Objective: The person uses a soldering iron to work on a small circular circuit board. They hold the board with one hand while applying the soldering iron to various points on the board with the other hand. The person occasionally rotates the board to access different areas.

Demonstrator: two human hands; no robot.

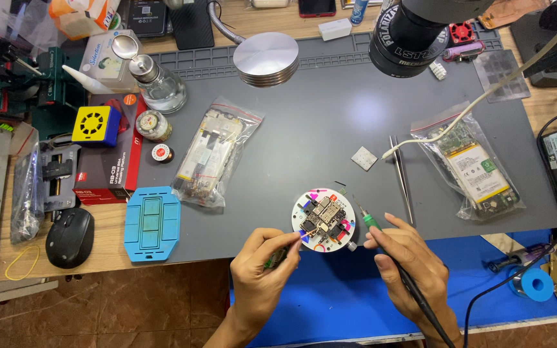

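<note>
Left hand point(264, 270) at desk front edge, grip closed on small green-tipped tool point(277, 256), tip toward round white fixture point(324, 220). Circuit board point(323, 216) clamped on fixture, bare, shields off; work looks mid-way, nothing reassembled. Right hand point(407, 261) grip closed on soldering iron point(372, 222), tip just beside fixture. Tweezers point(401, 174) lie right. Grey mat point(330, 122) over wooden desk point(107, 241), cluttered; brown tile floor below.

Small circuit board point(323, 216) clamped flat on a round white holder point(324, 220), just beyond the fingertips of both hands. Green-collared soldering iron point(370, 220), gripped pen-fashion between the right fingers point(388, 235), slants towards the holder's right edge.
</note>
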